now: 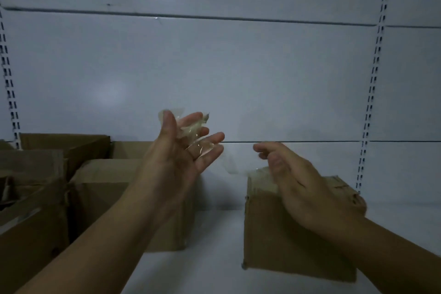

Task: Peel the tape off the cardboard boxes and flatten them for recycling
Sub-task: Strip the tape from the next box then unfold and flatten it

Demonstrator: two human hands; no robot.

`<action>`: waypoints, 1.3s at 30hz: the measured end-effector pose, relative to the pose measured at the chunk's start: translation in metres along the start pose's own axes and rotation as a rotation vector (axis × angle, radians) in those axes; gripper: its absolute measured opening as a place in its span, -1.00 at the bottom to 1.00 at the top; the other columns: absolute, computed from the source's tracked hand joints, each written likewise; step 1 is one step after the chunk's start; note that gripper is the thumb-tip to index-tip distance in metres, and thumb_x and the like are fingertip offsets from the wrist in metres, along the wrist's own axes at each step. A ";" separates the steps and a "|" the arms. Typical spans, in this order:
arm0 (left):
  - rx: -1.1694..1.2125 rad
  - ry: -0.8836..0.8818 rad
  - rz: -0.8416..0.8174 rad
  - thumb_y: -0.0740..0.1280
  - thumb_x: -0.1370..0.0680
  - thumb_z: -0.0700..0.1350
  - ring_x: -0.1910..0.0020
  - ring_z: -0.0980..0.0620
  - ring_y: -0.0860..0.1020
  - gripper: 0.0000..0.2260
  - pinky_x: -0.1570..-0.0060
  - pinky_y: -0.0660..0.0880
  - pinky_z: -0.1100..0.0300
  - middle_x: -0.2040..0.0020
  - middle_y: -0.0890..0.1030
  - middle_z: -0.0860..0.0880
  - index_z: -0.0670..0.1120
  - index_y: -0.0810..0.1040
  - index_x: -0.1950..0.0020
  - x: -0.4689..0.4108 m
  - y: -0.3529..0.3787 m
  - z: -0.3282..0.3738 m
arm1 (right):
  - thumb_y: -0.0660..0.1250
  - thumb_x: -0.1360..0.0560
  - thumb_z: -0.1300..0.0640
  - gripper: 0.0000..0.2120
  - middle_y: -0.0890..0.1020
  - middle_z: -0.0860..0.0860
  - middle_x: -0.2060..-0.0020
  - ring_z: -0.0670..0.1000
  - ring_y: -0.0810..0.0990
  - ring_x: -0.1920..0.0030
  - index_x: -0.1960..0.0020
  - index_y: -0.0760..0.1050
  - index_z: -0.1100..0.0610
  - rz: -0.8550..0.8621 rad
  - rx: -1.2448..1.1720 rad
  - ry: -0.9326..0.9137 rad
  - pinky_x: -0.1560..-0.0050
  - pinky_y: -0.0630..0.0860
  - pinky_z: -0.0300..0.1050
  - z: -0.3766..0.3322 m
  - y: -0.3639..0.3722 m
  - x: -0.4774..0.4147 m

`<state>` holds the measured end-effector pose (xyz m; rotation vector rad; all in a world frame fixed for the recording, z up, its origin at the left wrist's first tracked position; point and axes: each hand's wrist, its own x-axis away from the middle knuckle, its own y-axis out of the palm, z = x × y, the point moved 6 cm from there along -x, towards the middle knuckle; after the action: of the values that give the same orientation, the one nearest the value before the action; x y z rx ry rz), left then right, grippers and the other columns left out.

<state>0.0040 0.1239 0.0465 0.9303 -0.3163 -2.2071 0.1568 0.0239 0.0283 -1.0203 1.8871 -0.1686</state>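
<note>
Brown cardboard fills the nearest ground to the left of the left forearm: a dim box [31,234] with a loose top flap, crowded against more cartons. On the other side, under the right wrist, stands a smaller closed box [286,234] on a white shelf [214,246]. Its upper edges are scuffed and torn.

The right hand [293,174] hovers over the top of that box, back upward, fingers loosely curled and pointing toward the other hand. Whether it pinches anything cannot be told in the dim light. Clear tape on the box top [261,178] shows just below its knuckles, and a thin loose strand [230,166] lifts off the box's left corner into the gap between the two hands.

The left hand [181,148] is raised higher, palm turned toward the right hand, fingers spread and nearly straight. A crumpled wad of clear tape [193,131] clings across the fingers and against the thumb; the hand does not close round it.

Behind the left forearm sits another closed carton [107,188], and farther left an open box [71,145]. Beyond both hands rises a pale grey back panel [214,67] with slotted metal uprights [374,79] at either side.
</note>
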 end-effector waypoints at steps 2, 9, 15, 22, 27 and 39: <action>0.068 -0.020 0.001 0.29 -0.20 0.36 0.02 -0.07 0.67 -0.31 0.15 0.61 0.11 0.03 0.64 -0.11 -0.11 0.57 -0.11 0.003 0.007 -0.005 | 0.03 -0.41 -0.41 -0.57 0.59 -0.27 0.04 -0.25 0.56 -0.03 -0.08 0.45 -0.22 -0.094 -0.168 0.080 -0.05 0.53 -0.33 -0.011 0.013 0.006; 0.044 -0.262 -0.056 -0.04 -0.37 0.44 -0.12 -0.07 0.59 -0.25 -0.08 0.48 -0.02 -0.07 0.65 -0.10 -0.05 0.70 -0.05 0.016 -0.001 -0.046 | 0.36 -0.46 0.14 -0.91 0.62 -0.01 0.40 -0.13 0.54 0.46 0.10 0.54 0.18 0.081 -0.409 0.215 0.46 0.44 -0.32 -0.016 -0.006 0.018; -0.397 -0.182 -0.303 0.45 -0.41 0.10 -0.18 0.03 0.58 -0.55 -0.13 0.53 0.11 -0.17 0.63 0.00 0.00 0.54 -0.26 0.046 0.022 -0.078 | 0.42 -0.42 0.14 -0.93 0.66 0.00 0.25 -0.10 0.64 0.22 0.16 0.60 0.14 0.247 -0.372 0.247 0.26 0.54 -0.32 -0.007 0.009 0.029; -0.361 -0.070 -0.189 0.29 -0.48 -0.29 0.37 0.05 0.56 -0.78 0.20 0.58 0.22 0.30 0.64 -0.08 -0.19 0.56 -0.12 0.049 0.001 -0.073 | 0.19 -0.34 -0.18 -0.66 0.61 -0.09 0.30 -0.18 0.59 0.30 0.04 0.55 -0.02 -0.042 -0.304 0.235 0.22 0.52 -0.35 -0.017 0.014 0.048; -0.311 -0.135 -0.174 0.20 -0.55 -0.38 0.45 0.04 0.55 -0.72 0.28 0.57 0.20 0.44 0.58 -0.08 -0.07 0.39 -0.17 0.053 -0.012 -0.080 | 0.34 -0.29 0.02 -0.61 0.62 -0.02 0.09 -0.14 0.64 0.19 -0.12 0.44 -0.06 0.059 -0.332 0.324 0.10 0.57 -0.30 -0.003 -0.004 0.069; -0.628 0.138 -0.297 0.42 -0.48 -0.23 0.28 0.14 0.64 -0.71 0.23 0.59 0.26 0.25 0.67 0.08 0.19 0.56 0.01 0.091 0.042 -0.119 | 0.51 -0.23 0.04 -0.81 0.61 -0.08 0.19 -0.01 0.61 0.21 0.20 0.56 -0.05 0.275 -0.028 0.196 0.29 0.54 -0.21 0.016 -0.025 0.123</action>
<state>0.0646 0.0362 -0.0671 0.7963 0.5874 -2.2672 0.1594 -0.0752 -0.0511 -0.7741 2.1918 -0.0840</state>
